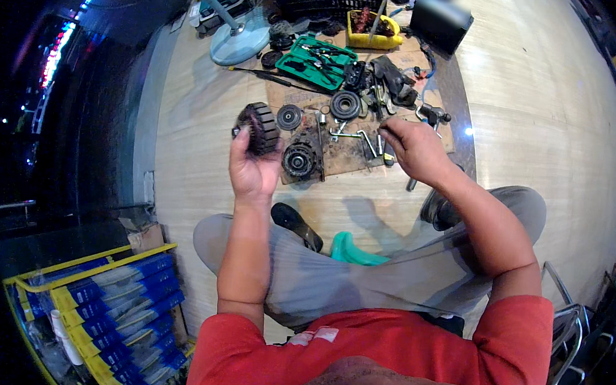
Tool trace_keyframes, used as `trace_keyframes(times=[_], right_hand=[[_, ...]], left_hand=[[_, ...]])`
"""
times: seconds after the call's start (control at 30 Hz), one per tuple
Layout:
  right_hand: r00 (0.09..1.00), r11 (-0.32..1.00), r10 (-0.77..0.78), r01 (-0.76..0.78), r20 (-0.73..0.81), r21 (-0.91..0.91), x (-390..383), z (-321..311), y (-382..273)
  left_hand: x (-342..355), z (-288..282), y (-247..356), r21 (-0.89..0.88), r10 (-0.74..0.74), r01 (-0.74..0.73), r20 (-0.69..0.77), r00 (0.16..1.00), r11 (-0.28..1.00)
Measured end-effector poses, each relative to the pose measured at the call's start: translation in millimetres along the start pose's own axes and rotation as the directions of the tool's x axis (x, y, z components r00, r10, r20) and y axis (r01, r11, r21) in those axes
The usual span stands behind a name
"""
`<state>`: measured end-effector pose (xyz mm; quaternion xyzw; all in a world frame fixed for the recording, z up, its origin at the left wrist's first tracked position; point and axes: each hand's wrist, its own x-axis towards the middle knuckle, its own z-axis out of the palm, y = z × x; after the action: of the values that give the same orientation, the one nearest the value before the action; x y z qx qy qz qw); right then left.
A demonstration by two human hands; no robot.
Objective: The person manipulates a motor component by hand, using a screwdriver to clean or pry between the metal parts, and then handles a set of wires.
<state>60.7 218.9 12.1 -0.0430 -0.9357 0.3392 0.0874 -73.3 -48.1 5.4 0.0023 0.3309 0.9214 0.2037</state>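
My left hand (256, 169) is raised left of the cardboard, wrapped round a dark, ribbed, drum-shaped machine part (265, 124) with a toothed side. My right hand (422, 154) hovers over the cardboard's right part, thumb and fingers pinched together; what they hold, if anything, is too small to make out. Between the hands lie a round black housing (299, 160), a small grooved pulley (289, 117) and a larger dark ring-shaped part (345, 105). Near my right fingertips are an angled metal wrench (363, 136) and other small metal tools.
Beyond are a green tool case (318, 62), greasy gloves (394, 81), a yellow tub (372, 40) and a round fan base (239, 45). Stained cardboard (345, 161) lies beneath the parts. A green plastic stool (350, 250) shows between my legs; a rack of blue-yellow boxes (114, 301) stands left.
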Motion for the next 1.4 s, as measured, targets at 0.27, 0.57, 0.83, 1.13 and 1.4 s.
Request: trace_keyframes(times=[0.27, 0.57, 0.83, 1.13, 1.4], right_hand=[[0.996, 0.992, -0.011, 0.022, 0.088, -0.124, 7.7, -2.7, 24.2], [0.980, 0.976, -0.021, 0.063, 0.199, -0.207, 18.1, -9.6, 34.9], [0.945, 0.950, 0.050, 0.055, 0.323, -0.307, 17.1, -4.0, 48.5], [0.939, 0.893, -0.008, -0.148, 0.345, 0.425, 22.0, -3.7, -6.5], [0.792, 0.409, 0.120, -0.589, 0.599, 0.697, 9.0, 22.7, -36.6]], left_hand=[[-7.3, 3.7, 4.5, 0.148, 0.038, -0.059, 0.139, 0.990, 0.987], [-8.2, 3.7, -1.1, 0.172, 0.018, -0.034, 0.091, 0.996, 0.985], [-11.9, 10.4, -3.6, 0.248, 0.000, -0.045, 0.181, 0.984, 0.968], [-31.9, 28.6, -31.8, 0.396, -0.125, 0.051, 0.164, 0.978, 0.917], [-36.1, 34.4, -42.9, 0.359, -0.200, 0.123, 0.183, 0.963, 0.925]])
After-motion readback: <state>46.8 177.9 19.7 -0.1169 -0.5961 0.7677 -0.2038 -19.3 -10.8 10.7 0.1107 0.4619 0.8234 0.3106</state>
